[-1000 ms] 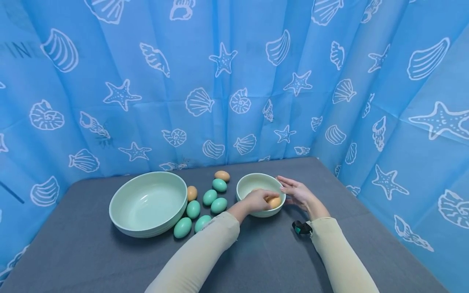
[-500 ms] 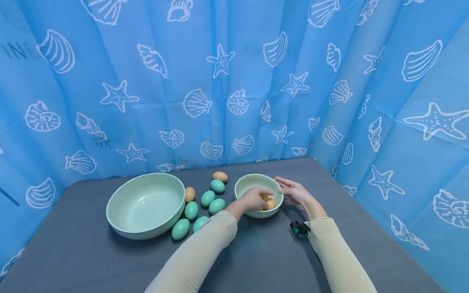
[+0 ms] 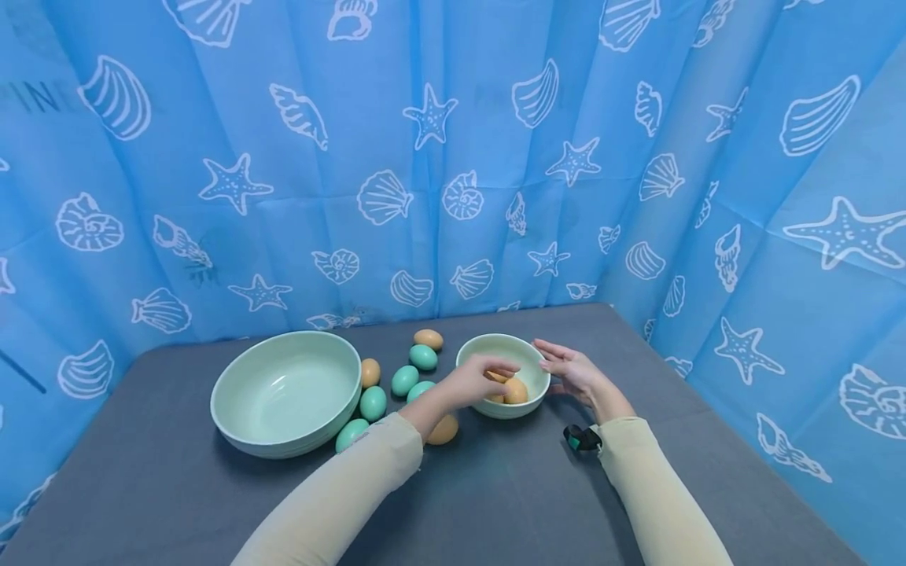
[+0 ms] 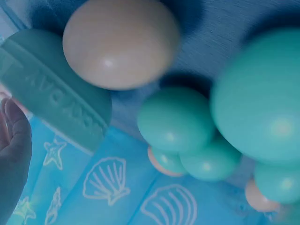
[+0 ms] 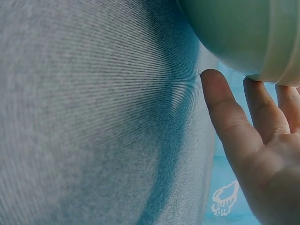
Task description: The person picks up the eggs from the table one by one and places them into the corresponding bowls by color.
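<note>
My left hand (image 3: 488,369) hovers over the near left rim of the small green bowl (image 3: 527,354), fingers relaxed and holding nothing. Tan eggs (image 3: 515,391) lie inside that bowl. My right hand (image 3: 566,369) rests straight fingers (image 5: 225,117) against the bowl's right outer wall (image 5: 234,33). Another tan egg (image 3: 443,430) lies on the table under my left forearm, and it shows large in the left wrist view (image 4: 121,44) beside the bowl's underside (image 4: 56,103).
A large green bowl (image 3: 286,393) stands empty at the left. Between the bowls lie several green eggs (image 3: 405,380) and two tan eggs (image 3: 428,339) on the grey table (image 3: 538,487). Blue shell-print curtains (image 3: 453,157) close in the back and right.
My left hand let go of the tan egg in the small bowl and drew back to the left. The forearm swung left, uncovering a tan egg on the table. The right hand stayed put.
</note>
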`<state>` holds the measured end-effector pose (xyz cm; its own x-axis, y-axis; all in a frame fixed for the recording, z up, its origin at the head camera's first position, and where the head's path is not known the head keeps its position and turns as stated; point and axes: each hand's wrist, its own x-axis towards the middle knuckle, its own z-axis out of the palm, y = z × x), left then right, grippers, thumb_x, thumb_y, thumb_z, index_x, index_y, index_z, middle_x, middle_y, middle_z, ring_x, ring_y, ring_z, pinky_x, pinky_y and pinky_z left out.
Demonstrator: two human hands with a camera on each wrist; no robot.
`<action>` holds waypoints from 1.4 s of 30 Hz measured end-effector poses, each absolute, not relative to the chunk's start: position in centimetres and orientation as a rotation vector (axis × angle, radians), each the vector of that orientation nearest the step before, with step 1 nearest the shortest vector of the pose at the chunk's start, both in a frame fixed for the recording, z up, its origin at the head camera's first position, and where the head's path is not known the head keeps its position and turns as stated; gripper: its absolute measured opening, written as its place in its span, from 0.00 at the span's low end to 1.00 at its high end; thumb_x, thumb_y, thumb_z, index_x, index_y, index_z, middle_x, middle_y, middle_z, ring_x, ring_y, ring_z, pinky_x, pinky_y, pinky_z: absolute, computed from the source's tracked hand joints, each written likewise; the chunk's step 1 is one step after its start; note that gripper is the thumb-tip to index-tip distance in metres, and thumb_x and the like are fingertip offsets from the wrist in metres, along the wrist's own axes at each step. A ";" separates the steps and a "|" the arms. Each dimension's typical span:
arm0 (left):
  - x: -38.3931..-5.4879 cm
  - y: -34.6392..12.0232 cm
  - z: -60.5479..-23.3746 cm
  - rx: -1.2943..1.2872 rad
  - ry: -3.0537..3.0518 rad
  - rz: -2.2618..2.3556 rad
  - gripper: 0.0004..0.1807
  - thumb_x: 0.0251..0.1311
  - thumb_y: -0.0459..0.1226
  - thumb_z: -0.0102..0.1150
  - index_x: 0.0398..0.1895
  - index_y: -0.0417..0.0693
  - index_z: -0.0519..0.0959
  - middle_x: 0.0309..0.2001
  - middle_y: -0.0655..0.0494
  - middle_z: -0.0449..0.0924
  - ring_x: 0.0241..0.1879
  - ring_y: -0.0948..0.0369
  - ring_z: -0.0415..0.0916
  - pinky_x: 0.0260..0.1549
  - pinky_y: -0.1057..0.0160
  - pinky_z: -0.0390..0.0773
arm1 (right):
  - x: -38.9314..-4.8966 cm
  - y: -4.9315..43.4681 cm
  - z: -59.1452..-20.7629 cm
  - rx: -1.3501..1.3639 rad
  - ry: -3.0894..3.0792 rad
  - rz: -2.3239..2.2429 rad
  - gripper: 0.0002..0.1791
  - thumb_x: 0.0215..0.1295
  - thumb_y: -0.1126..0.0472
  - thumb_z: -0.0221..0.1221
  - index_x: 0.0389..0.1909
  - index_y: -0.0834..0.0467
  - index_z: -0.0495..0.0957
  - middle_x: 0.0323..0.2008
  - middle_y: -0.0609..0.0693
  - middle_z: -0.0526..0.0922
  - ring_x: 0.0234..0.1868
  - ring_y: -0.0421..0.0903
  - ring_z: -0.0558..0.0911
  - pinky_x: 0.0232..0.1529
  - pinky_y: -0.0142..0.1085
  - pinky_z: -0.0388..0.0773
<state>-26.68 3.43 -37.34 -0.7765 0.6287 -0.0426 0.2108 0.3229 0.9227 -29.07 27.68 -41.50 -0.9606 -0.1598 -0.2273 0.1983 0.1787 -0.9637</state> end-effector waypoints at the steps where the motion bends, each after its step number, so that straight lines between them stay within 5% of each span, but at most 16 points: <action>1: -26.5 2.9 -37.2 0.749 2.187 1.447 0.21 0.68 0.26 0.56 0.63 0.38 0.77 0.61 0.38 0.78 0.61 0.44 0.75 0.56 0.52 0.80 | -29.1 27.7 -41.5 0.038 2.181 -1.851 0.35 0.79 0.63 0.49 0.80 0.60 0.47 0.79 0.60 0.48 0.77 0.64 0.55 0.67 0.66 0.64; 13: -24.6 -1.9 -37.1 0.775 2.239 1.333 0.25 0.64 0.25 0.60 0.65 0.42 0.77 0.64 0.45 0.77 0.57 0.49 0.79 0.50 0.58 0.83 | -29.0 27.7 -41.2 0.019 2.165 -1.843 0.34 0.79 0.64 0.47 0.80 0.61 0.45 0.79 0.60 0.46 0.78 0.63 0.52 0.68 0.67 0.61; 23: -23.4 -4.4 -38.3 0.555 2.296 1.392 0.26 0.62 0.24 0.62 0.63 0.47 0.79 0.68 0.45 0.73 0.67 0.39 0.67 0.52 0.51 0.82 | -28.8 27.5 -41.0 0.022 2.144 -1.869 0.35 0.78 0.65 0.48 0.80 0.61 0.46 0.79 0.61 0.46 0.78 0.64 0.52 0.69 0.67 0.59; 31: -22.4 -5.0 -39.2 0.505 2.356 1.422 0.25 0.62 0.23 0.61 0.63 0.42 0.79 0.71 0.39 0.68 0.65 0.38 0.68 0.42 0.57 0.81 | -28.8 27.5 -41.0 0.047 2.164 -1.841 0.35 0.78 0.63 0.49 0.80 0.60 0.46 0.79 0.61 0.47 0.78 0.64 0.51 0.69 0.67 0.59; 38: -22.0 -4.7 -40.2 0.547 2.439 1.386 0.25 0.60 0.22 0.61 0.62 0.41 0.79 0.66 0.42 0.75 0.68 0.42 0.67 0.43 0.57 0.79 | -28.8 27.7 -40.9 0.035 2.153 -1.858 0.35 0.78 0.63 0.49 0.80 0.61 0.46 0.79 0.61 0.46 0.78 0.63 0.52 0.70 0.67 0.59; 42: -22.0 -4.4 -40.7 0.541 2.454 1.358 0.28 0.55 0.19 0.58 0.62 0.40 0.79 0.65 0.40 0.75 0.59 0.45 0.73 0.30 0.62 0.75 | -28.8 27.7 -40.9 0.037 2.150 -1.864 0.35 0.79 0.63 0.49 0.80 0.61 0.46 0.79 0.61 0.47 0.78 0.63 0.52 0.70 0.66 0.59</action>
